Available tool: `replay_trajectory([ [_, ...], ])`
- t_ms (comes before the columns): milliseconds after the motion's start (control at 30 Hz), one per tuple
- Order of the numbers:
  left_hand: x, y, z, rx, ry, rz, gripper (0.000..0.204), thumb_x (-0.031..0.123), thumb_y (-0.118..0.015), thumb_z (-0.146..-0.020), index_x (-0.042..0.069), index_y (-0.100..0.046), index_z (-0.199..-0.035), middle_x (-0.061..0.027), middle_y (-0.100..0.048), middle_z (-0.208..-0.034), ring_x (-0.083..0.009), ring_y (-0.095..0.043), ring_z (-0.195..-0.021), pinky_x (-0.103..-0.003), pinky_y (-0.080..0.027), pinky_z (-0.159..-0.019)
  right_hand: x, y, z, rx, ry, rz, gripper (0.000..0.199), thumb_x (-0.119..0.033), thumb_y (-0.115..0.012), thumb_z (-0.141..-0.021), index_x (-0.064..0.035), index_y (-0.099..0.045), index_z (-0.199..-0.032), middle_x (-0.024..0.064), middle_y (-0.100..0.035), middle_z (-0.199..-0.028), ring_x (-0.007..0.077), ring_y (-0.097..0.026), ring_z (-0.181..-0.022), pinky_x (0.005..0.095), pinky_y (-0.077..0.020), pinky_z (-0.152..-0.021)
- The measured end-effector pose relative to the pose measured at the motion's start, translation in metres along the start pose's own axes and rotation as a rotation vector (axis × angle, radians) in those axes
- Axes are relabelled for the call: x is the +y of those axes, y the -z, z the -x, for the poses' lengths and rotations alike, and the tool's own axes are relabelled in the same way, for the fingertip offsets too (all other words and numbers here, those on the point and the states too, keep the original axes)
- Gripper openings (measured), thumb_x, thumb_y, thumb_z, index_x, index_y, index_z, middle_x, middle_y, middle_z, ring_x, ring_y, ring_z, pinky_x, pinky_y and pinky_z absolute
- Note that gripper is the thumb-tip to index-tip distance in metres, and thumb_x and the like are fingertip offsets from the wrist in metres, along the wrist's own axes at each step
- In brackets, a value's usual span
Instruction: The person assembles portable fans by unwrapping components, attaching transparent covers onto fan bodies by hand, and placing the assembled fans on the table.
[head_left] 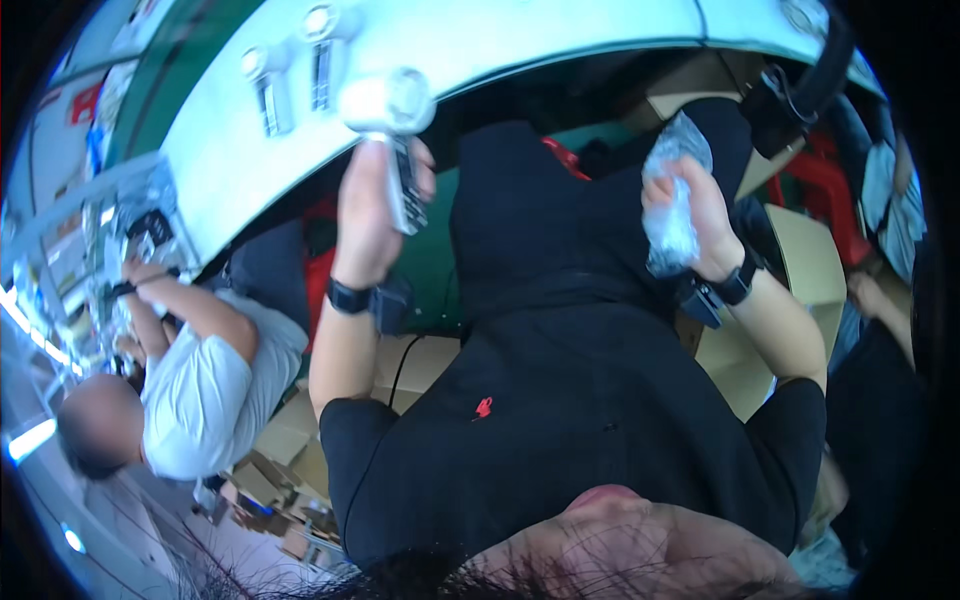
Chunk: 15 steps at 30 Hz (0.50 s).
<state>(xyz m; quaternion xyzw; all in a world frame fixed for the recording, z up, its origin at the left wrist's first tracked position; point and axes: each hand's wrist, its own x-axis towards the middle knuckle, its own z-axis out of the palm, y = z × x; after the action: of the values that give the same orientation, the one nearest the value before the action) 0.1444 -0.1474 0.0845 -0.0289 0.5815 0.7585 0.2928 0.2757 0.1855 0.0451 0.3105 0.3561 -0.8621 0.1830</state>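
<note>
My left hand [370,210] is wrapped round the handle of a white handheld device [385,102], which looks like a small handheld fan with a round head and a grey-edged grip. It is held up at the near edge of the white table [560,25]. Off to the right, above my lap, my right hand [700,215] is closed on a crinkled clear plastic bag [681,148]. Whether anything lies inside the bag I cannot tell. Two similar white devices, a left one [265,88] and a right one [322,52], lie on the table.
A black flexible arm [800,95] reaches in at the upper right. Open cardboard boxes [805,260] stand to my right, and more cartons [285,450] are at the lower left. One person in a white shirt [205,400] works at my left; another person [880,400] is at my right.
</note>
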Motion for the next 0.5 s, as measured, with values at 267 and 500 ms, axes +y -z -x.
replay_trajectory([
  [267, 0.071, 0.144, -0.041, 0.524, -0.215, 0.070, 0.042, 0.039, -0.041, -0.105, 0.001, -0.055, -0.117, -0.0074, -0.063, -0.093, -0.0166, -0.059, -0.073, -0.030, -0.050, -0.067, 0.003, -0.038, 0.005, -0.124, -0.225, 0.073, 0.036, -0.029, -0.057, -0.095, -0.0142, -0.041, -0.067, -0.0007, -0.042, -0.059, 0.0117, -0.044, -0.054, 0.0253, -0.0386, -0.054],
  [500, 0.080, 0.234, -0.037, 0.605, -0.092, -0.261, 0.051, 0.042, -0.050, -0.101, -0.002, -0.053, -0.128, -0.0064, -0.063, -0.092, -0.0153, -0.059, -0.077, -0.032, -0.052, -0.072, 0.018, -0.019, 0.008, 0.042, -0.211, 0.203, 0.037, -0.030, -0.060, -0.093, -0.0156, -0.040, -0.065, -0.0017, -0.040, -0.057, 0.0119, -0.041, -0.049, 0.0260, -0.0353, -0.048],
])
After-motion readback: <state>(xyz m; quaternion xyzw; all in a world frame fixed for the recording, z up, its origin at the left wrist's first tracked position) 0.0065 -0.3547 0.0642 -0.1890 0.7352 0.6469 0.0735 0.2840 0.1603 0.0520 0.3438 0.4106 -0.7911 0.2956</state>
